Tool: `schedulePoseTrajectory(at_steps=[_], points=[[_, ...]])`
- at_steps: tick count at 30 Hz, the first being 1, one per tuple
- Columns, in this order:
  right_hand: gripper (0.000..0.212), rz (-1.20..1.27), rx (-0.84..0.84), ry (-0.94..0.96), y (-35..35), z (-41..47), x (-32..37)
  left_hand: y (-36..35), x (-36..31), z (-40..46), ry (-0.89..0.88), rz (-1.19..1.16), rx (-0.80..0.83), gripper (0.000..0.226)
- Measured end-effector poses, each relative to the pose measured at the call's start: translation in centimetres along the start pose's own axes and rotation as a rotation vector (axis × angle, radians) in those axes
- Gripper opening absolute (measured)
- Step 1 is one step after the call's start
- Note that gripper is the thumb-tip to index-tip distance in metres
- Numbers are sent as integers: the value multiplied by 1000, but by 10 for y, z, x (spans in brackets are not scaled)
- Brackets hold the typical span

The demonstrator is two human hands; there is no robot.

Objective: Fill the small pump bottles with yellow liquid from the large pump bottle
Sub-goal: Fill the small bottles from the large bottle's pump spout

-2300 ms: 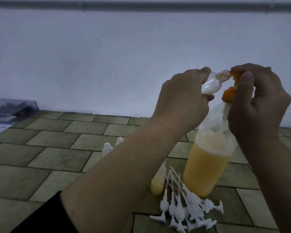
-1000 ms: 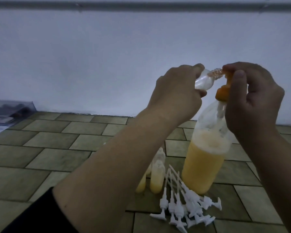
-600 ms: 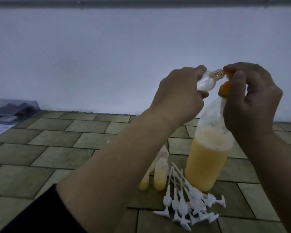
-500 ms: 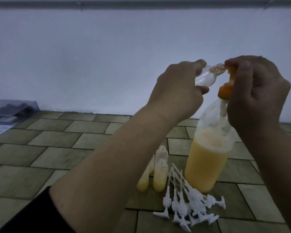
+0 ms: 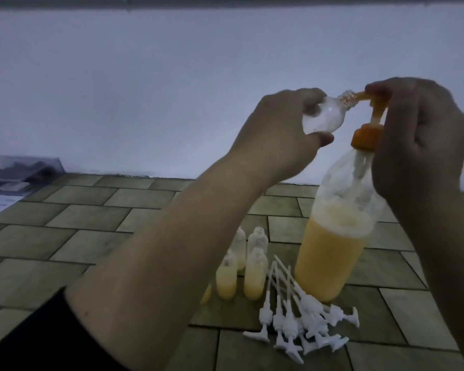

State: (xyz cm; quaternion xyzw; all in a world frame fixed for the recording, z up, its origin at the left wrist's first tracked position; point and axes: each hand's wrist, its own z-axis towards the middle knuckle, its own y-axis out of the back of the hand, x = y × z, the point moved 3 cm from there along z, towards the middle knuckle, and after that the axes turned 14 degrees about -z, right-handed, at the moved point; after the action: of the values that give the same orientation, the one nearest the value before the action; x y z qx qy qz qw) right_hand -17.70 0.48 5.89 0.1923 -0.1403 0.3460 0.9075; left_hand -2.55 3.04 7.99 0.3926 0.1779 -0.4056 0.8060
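No readable labels. Nearest, a pile of white pump heads [image 5: 303,325], too tangled to count, lies on the tiled surface [image 5: 65,236]. Behind stand four small bottles [image 5: 255,274], at least three holding yellow liquid, and the large bottle [image 5: 332,253]. Above, the left hand [image 5: 276,140] has its grip around an empty small bottle [image 5: 140,117] at the orange pump [image 5: 370,121], which the right hand [image 5: 423,140] grips.

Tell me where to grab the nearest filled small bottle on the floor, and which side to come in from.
Grip the nearest filled small bottle round its clear upper body, below the open neck, pinching from above and the left. It stands upright and uncapped, so a level lift probably avoids spills. The loose white pumps lie against its right side and the large pump bottle stands beyond them, which crowds that approach.
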Motion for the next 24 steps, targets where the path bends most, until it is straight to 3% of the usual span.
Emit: schedulePoseTrajectory(at_steps=[4,10,18,24], points=[[51,19,66,-40,5,10,2,23,10,-2,73,-70,-20,43],[46,-31,85,49,9,-3,5,54,75,-30,387,-265,-140,42],[50,19,68,59,6,0,3,25,123,-71,592,45,44,31],[47,4,84,22,6,1,1,18,140,-83,669,195,80,47]])
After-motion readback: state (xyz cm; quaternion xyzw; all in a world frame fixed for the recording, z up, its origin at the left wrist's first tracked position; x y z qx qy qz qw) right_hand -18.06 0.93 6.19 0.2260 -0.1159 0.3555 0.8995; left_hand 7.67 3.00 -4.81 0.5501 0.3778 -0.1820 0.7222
